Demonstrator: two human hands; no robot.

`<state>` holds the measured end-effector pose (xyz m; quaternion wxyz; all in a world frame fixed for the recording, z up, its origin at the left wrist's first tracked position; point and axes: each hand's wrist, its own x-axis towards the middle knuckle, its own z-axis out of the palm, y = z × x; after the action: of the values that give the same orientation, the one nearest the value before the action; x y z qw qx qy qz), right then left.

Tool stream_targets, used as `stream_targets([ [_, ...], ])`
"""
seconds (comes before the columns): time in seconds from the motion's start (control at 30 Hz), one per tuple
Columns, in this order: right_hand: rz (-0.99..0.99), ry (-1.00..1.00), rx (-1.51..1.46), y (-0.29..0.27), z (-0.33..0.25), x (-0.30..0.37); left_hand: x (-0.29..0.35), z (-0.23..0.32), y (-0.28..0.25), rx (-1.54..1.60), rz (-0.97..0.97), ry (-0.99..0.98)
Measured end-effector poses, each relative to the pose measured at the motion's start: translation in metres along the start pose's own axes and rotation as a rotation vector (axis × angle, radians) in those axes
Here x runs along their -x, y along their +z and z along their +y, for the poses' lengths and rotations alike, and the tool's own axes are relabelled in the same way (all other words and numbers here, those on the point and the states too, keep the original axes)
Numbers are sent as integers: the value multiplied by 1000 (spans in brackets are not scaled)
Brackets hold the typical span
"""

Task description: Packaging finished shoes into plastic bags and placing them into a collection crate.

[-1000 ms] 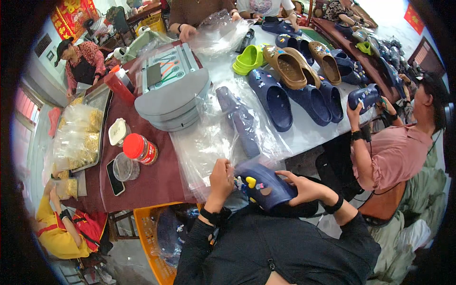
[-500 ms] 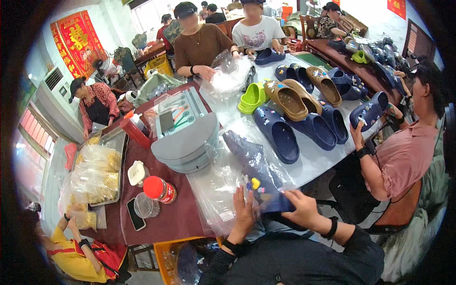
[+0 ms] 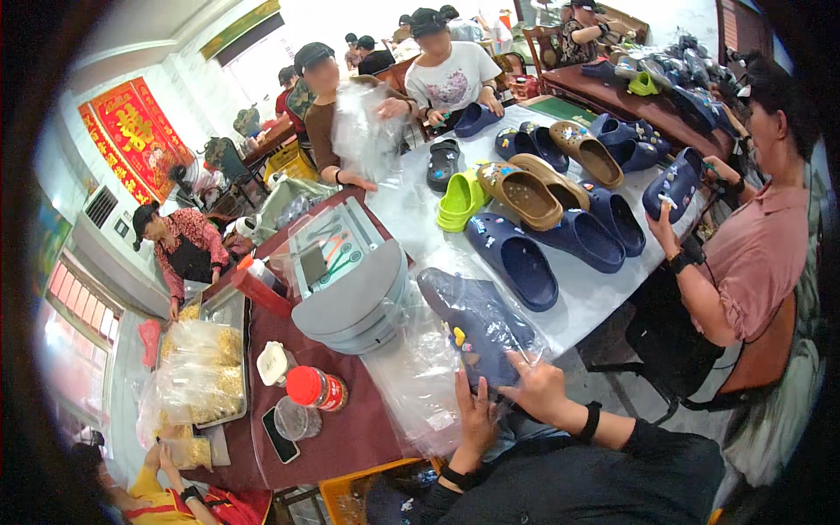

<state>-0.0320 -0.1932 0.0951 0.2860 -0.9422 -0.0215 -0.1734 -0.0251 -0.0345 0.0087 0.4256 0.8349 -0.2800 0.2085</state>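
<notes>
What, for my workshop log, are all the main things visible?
Bagged clogs: count unclear, navy, lower centre
Loose clogs: many, mostly navy, centre right
Curved unit: one, grey, near centre
Bottle: one, red, beside unit
Jar: one, red-lidded, lower left
Tub: one, clear, beside jar
Phone: one, black, beside tub
Tray: one, silver, left
Filled bags: several, yellow, on tray
Crate: one, orange, lower edge
Wall hanging: one, red, upper left
People: several, varied, around tables
Left hand and right hand: one each, black-banded, at bagged clogs

Counted: three brown clogs (image 3: 522, 194), upper right of centre; lower left, one phone (image 3: 280, 435), one red-lidded jar (image 3: 317, 388), one clear tub (image 3: 298, 418).
</notes>
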Motion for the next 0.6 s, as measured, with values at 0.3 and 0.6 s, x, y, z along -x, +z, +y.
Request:
stream_targets([
  [0.3, -308, -277, -445, 14, 15, -14, -6, -13, -10, 180, 232, -247],
  [0.6, -359, -701, 144, 30, 44, -25, -2, -15, -21, 205, -74, -67],
])
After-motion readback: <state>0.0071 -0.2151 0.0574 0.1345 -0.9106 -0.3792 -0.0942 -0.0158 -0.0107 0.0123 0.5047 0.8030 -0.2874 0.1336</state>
